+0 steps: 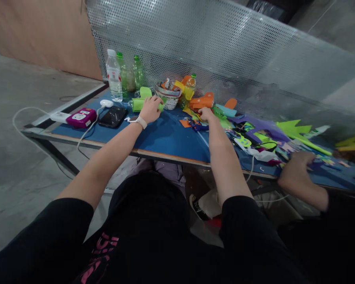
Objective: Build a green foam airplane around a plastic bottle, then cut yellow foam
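The left arm (111, 161) and right arm (226, 157) are pointing forward, apart; the left hand (152, 109) is facing palm down, fingers bent; the right hand (207, 114) is showing its back, fingers loosely curled.

A bottle wrapped in light green sheet (138, 105) lies on its side just left of a woven basket (170, 101), a matching fin (145, 92) standing upright; an orange-wrapped cylinder (198, 103) lies to the basket's right.

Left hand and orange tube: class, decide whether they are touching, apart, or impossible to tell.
Apart. The head view shows blue tabletop between the left hand and the orange tube.
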A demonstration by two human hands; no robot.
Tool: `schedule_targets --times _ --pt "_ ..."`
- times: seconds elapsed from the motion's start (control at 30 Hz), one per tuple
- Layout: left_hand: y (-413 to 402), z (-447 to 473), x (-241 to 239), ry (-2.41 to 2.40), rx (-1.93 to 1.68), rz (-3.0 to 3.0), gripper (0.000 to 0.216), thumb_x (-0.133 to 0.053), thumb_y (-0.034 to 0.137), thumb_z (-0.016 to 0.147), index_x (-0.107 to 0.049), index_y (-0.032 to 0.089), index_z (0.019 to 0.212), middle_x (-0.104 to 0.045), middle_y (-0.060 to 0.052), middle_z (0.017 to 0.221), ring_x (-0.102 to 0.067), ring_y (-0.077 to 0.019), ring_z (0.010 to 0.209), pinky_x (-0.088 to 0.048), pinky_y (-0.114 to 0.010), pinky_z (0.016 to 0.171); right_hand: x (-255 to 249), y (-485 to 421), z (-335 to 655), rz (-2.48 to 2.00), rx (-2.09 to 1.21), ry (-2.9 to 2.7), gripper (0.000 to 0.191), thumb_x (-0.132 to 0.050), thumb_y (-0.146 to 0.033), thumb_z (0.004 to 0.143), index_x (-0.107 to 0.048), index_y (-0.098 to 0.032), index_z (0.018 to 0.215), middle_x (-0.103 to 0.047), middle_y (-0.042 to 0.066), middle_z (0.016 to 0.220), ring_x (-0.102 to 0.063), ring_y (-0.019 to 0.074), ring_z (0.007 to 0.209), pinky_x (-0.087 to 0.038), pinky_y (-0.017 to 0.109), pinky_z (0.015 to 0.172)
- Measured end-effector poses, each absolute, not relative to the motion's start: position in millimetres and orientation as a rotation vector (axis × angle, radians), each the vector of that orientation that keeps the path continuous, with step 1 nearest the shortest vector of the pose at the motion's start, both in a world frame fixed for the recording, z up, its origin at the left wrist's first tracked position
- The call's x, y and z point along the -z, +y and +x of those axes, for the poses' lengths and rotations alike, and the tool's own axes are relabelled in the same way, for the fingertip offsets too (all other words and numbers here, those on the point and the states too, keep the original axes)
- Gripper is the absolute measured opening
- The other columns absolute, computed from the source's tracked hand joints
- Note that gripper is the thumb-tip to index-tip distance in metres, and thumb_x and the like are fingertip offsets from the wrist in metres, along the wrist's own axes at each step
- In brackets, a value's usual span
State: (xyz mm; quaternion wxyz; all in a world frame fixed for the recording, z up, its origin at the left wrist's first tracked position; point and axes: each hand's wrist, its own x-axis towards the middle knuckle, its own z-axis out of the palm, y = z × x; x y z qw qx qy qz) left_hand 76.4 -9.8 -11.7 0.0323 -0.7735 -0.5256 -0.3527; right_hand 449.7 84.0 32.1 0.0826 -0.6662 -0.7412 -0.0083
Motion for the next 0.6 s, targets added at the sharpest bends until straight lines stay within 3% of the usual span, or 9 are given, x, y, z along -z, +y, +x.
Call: schedule_targets --times 0.2,0.3,0.37,0.5,0.6 --pt "-6.2 75.9 14.6 -1.588 1.13 -2.382 0.062 -0.075 0.001 0.1 -0.084 0.02 0.158 -0.08 -0.023 0.159 -0.069 -0.0563 0.164 -0.054 -0.082 0.149 -32.4 87.4 460.0 -2.027 -0.016 -2.245 0.022 -0.097 -0.009 0.092 -0.079 -0.019 0.097 -0.077 0.007 0.1 -0.065 0.0248 0.096 -0.057 0.035 0.094" --pt "-4.2 73.0 15.4 -1.587 1.075 -2.379 0.058 -0.071 -0.001 0.102 -0.085 0.021 0.154 -0.079 -0.021 0.161 -0.07 -0.0527 0.163 -0.055 -0.075 0.15 -31.7 82.4 463.5 -2.028 0.037 -2.238 0.025 -0.095 -0.004 0.094 -0.076 -0.02 0.093 -0.077 0.008 0.099 -0.065 0.0247 0.097 -0.056 0.035 0.096" --pt "-3.3 71.4 15.6 -1.595 1.035 -2.377 0.056 -0.068 -0.002 0.104 -0.085 0.019 0.153 -0.078 -0.022 0.163 -0.07 -0.051 0.163 -0.056 -0.071 0.15 -30.8 76.6 463.3 -2.03 0.049 -2.184 0.027 -0.1 -0.009 0.094 -0.076 -0.021 0.091 -0.079 0.009 0.102 -0.066 0.0254 0.098 -0.058 0.034 0.101" --pt "-1.0 70.6 16.9 -1.609 1.054 -2.388 0.057 -0.072 0.001 0.104 -0.084 0.02 0.156 -0.078 -0.023 0.162 -0.068 -0.0537 0.167 -0.054 -0.077 0.151 -29.0 68.8 460.3 -2.013 0.015 -2.089 0.031 -0.111 -0.025 0.089 -0.082 -0.02 0.098 -0.081 0.013 0.113 -0.067 0.028 0.101 -0.061 0.037 0.109" --pt "0.1 70.4 18.1 -1.607 1.069 -2.373 0.058 -0.073 0.003 0.102 -0.084 0.021 0.156 -0.08 -0.022 0.159 -0.07 -0.0545 0.165 -0.054 -0.079 0.151 -26.4 71.9 461.0 -2.021 0.009 -2.062 0.027 -0.107 -0.022 0.093 -0.086 -0.017 0.109 -0.081 0.015 0.119 -0.067 0.0285 0.104 -0.061 0.038 0.113"
